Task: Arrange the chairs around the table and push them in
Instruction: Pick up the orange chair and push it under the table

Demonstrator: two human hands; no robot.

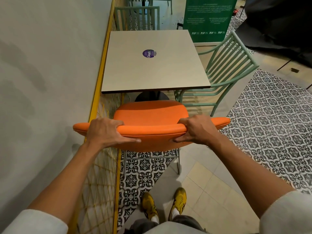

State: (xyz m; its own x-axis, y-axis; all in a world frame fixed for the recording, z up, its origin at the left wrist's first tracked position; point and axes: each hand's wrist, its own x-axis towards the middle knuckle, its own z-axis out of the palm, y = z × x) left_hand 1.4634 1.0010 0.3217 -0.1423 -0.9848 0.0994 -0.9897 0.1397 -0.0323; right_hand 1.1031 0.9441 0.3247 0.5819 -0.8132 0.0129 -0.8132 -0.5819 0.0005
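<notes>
An orange padded chair [152, 112] stands in front of me, facing the near edge of a square beige table [152, 73]. Its seat is just short of the table edge. My left hand [104, 130] grips the left part of the curved backrest top, fingers over the front and thumb behind. My right hand [197, 129] grips the right part the same way. A green slatted metal chair [224, 65] stands at the table's right side, angled outward. Another green chair [137, 18] sits at the far side.
A white wall with a yellow-framed mesh rail [101, 85] runs close along the left of the table and chair. A round purple sticker [147, 53] lies on the tabletop. A green banner [209, 17] stands beyond. Patterned tiles cover the floor on the right.
</notes>
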